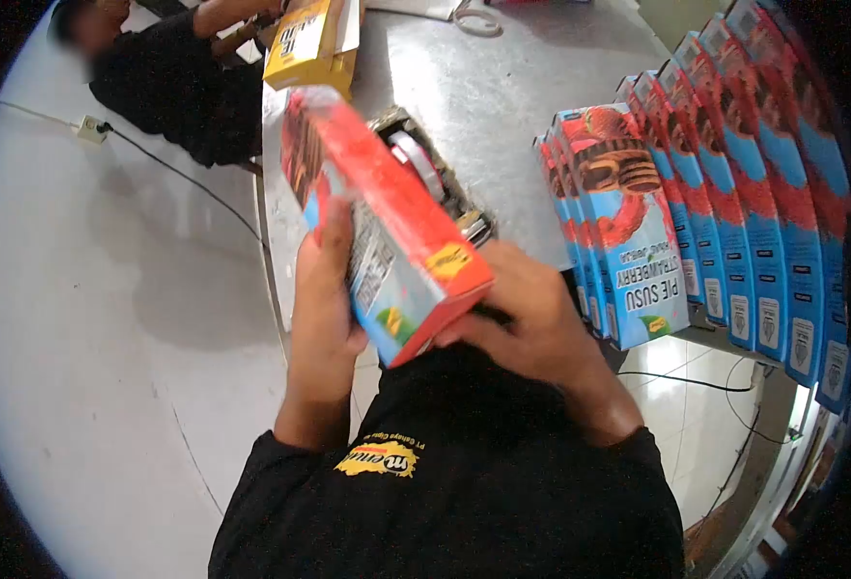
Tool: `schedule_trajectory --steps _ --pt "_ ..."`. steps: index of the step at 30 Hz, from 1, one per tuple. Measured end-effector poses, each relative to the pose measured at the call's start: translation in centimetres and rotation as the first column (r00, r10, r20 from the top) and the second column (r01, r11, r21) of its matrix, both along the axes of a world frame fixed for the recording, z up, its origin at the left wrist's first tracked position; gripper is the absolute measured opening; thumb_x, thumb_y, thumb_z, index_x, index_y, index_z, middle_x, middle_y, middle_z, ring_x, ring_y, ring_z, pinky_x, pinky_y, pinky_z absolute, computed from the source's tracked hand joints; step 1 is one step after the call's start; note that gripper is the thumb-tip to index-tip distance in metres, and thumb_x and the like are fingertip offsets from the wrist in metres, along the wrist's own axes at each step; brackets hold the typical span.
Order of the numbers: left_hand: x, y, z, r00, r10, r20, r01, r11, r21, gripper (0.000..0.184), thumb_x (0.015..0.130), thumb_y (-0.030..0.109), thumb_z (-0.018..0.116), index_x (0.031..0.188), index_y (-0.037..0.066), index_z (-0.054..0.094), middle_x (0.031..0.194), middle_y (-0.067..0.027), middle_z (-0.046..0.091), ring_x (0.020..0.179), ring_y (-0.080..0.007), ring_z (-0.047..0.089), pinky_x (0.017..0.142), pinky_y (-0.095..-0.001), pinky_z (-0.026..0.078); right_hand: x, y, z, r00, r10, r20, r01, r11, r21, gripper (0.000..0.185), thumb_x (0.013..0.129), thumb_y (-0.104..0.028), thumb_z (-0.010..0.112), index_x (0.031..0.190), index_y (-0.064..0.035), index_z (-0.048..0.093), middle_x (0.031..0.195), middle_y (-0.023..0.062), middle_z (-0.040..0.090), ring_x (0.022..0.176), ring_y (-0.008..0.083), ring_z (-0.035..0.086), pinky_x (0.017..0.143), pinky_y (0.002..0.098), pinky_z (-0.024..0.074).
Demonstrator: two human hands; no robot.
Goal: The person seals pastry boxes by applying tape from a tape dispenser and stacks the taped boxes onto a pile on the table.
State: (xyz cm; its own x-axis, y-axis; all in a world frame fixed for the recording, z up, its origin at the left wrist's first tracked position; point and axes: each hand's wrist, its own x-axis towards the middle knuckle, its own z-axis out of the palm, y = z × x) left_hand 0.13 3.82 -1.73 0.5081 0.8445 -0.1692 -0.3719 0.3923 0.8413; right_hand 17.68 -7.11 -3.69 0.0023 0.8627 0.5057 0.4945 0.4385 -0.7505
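A red and blue pie box (387, 222) is held up and tilted in front of my chest. My left hand (324, 280) grips it from the left side, thumb lying along the printed face. At its near right corner, my right hand (531, 314) has bent fingers against the end of the box; some fingertips are hidden behind it. Just beyond the box, a tape dispenser (459, 207) with a roll of tape (416, 162) sits on the metal table (512, 87), partly covered by the box.
Several upright strawberry pie boxes (628, 222) stand in a row along the table's right side. Across the table, a person in a dark shirt (179, 82) is beside a yellow box (311, 48). A cable (189, 179) runs along the floor at left.
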Motion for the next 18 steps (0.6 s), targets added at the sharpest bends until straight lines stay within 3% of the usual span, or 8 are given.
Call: schedule_trajectory --steps 5,7,9,11,13,14,15,18 --pt "-2.5 -4.5 0.0 0.958 -0.198 -0.207 0.153 0.965 -0.212 0.051 0.107 0.041 0.054 0.138 0.002 0.049 0.127 -0.0103 0.061 0.116 -0.0156 0.06 0.101 -0.0332 0.049 -0.1 -0.5 -0.4 0.989 0.107 0.097 -0.136 0.914 0.381 0.036 0.068 -0.033 0.081 0.083 -0.0048 0.063 0.085 0.01 0.061 0.083 0.0288 0.061 0.073 0.0404 0.0491" --pt "-1.7 -5.5 3.0 0.831 -0.402 -0.384 0.457 0.887 0.061 0.072 0.104 0.057 0.047 0.15 0.002 0.041 0.14 -0.0139 0.056 0.124 -0.0229 0.058 0.108 -0.0395 0.047 0.5 -2.0 -1.3 0.996 0.057 0.076 -0.078 0.942 0.326 0.034 0.073 -0.033 0.081 0.083 -0.0052 0.064 0.087 0.0097 0.063 0.083 0.0287 0.062 0.074 0.0415 0.0501" --pt "-0.6 -4.0 1.8 0.83 -0.336 -0.446 0.356 0.934 -0.04 0.059 0.102 0.034 0.058 0.148 0.002 0.04 0.132 -0.0074 0.056 0.118 -0.0143 0.055 0.098 -0.0293 0.046 0.5 -3.0 -2.2 0.999 0.018 0.049 -0.031 0.959 0.281 0.032 0.078 -0.033 0.081 0.083 -0.0056 0.065 0.088 0.0093 0.065 0.083 0.0286 0.063 0.076 0.0426 0.0511" --pt "3.1 -4.0 1.7 0.934 -0.321 -0.157 0.337 0.938 0.084 0.066 0.102 0.029 0.059 0.154 0.001 0.03 0.135 -0.0095 0.053 0.117 -0.0155 0.056 0.091 -0.0239 0.048 0.2 -3.5 -2.5 0.97 0.075 0.232 0.004 0.946 -0.323 0.036 0.09 -0.034 0.071 0.11 -0.0047 0.062 0.106 0.0149 0.066 0.1 0.0291 0.063 0.09 0.0449 0.05" --pt "6.3 -3.3 1.8 0.725 -0.588 -0.359 0.645 0.762 0.056 0.087 0.102 0.015 0.06 0.162 0.01 -0.003 0.139 -0.0173 0.05 0.115 -0.0193 0.058 0.079 -0.0269 0.057 -0.3 -4.6 -3.3 0.911 0.222 0.347 0.159 0.587 -0.793 0.047 0.103 -0.035 0.06 0.137 -0.0038 0.059 0.124 0.0204 0.066 0.118 0.0297 0.063 0.105 0.0473 0.049" --pt "9.4 -4.4 -0.8 0.849 -0.518 -0.104 0.524 0.804 0.281 0.088 0.099 0.013 0.068 0.161 0.006 0.005 0.146 -0.0187 0.049 0.132 -0.0243 0.052 0.11 -0.0421 0.045 -1.4 -5.7 -6.4 0.969 0.129 0.21 0.023 0.802 -0.597 0.042 0.101 -0.034 0.063 0.131 -0.0045 0.063 0.121 0.0194 0.068 0.115 0.03 0.064 0.103 0.0473 0.0491" --pt "10.9 -4.4 -0.9 0.752 -0.629 -0.197 0.656 0.742 0.135 0.101 0.097 0.013 0.072 0.159 0.008 -0.007 0.134 -0.0219 0.057 0.106 -0.0267 0.066 0.09 -0.0392 0.057 -2.1 -6.4 -9.2 0.995 0.087 0.04 -0.069 0.944 -0.323 0.038 0.1 -0.033 0.066 0.126 -0.0053 0.066 0.118 0.0184 0.069 0.113 0.0303 0.066 0.102 0.0474 0.0492" --pt "13.7 -4.3 -0.5 0.618 -0.599 -0.508 0.747 0.648 0.144 0.107 0.093 0.021 0.079 0.156 0.004 -0.005 0.106 -0.0216 0.07 0.074 -0.0278 0.069 0.067 -0.0381 0.058 -1.3 -5.5 -7.1 0.965 0.262 0.017 -0.225 0.859 -0.46 0.039 0.094 -0.034 0.075 0.123 -0.0075 0.069 0.117 0.0146 0.072 0.113 0.0277 0.067 0.1 0.0426 0.0498"
